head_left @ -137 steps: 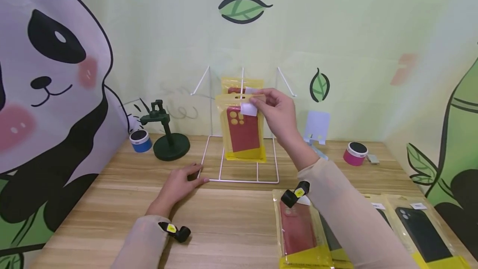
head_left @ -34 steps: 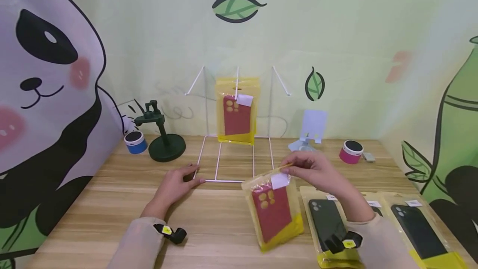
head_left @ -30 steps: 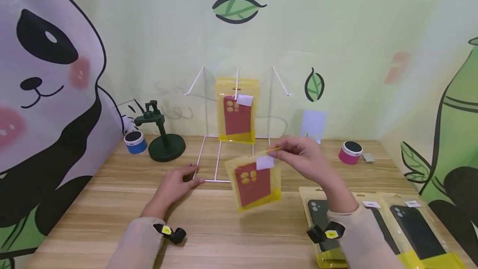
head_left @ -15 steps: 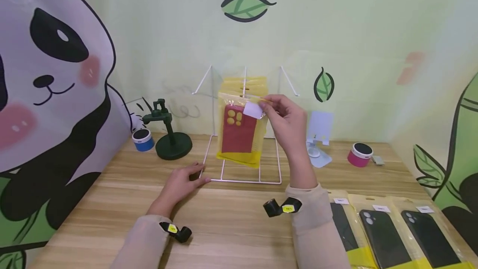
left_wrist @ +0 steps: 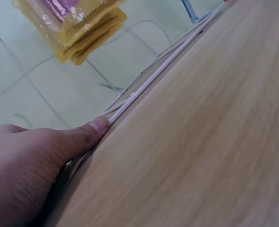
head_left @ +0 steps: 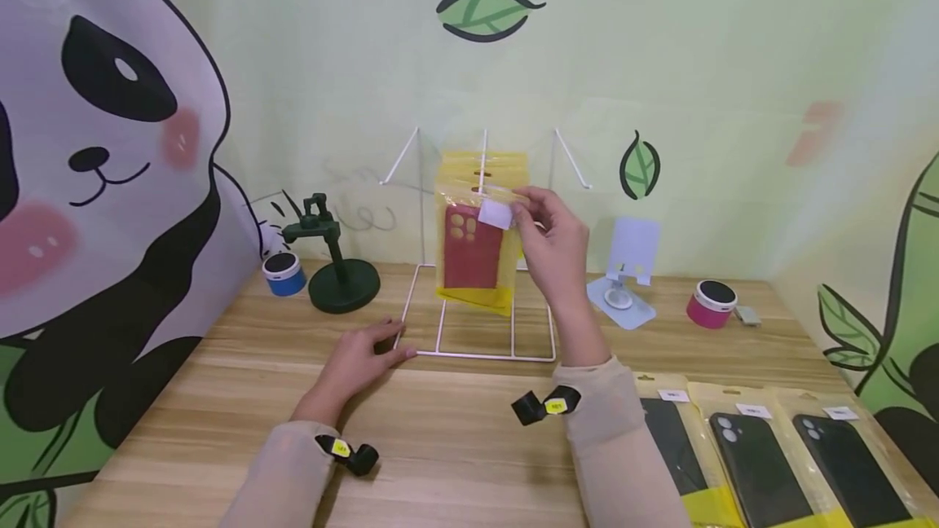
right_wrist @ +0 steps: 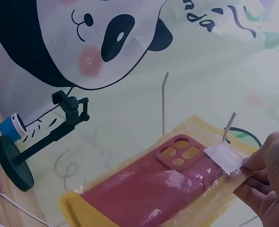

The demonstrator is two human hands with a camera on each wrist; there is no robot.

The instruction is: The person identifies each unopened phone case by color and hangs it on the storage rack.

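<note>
My right hand [head_left: 555, 247] pinches the upper right corner of a clear-and-yellow bag, beside its white label [head_left: 496, 213]. A red phone case [head_left: 473, 255] with round camera holes shows inside. The bag hangs at the middle prong [head_left: 483, 155] of a white wire display rack [head_left: 484, 356], whose tip sticks out past the bag's top in the right wrist view. More yellow bags [head_left: 506, 160] hang behind it on that prong. My left hand [head_left: 355, 365] rests at the rack base's front left corner, its thumb [left_wrist: 97, 125] on the front wire.
Several bagged dark phone cases [head_left: 763, 463] lie at the table's right front. A dark green stand [head_left: 343, 283] and blue speaker [head_left: 284, 275] are back left. A pale blue phone stand [head_left: 634, 249] and pink speaker [head_left: 711, 304] are back right. Two bare prongs [head_left: 400, 156] flank the middle one.
My right hand has carried the bagged red case up from over the table to the middle prong, then slightly back along it. My left hand stays at the rack's corner.
</note>
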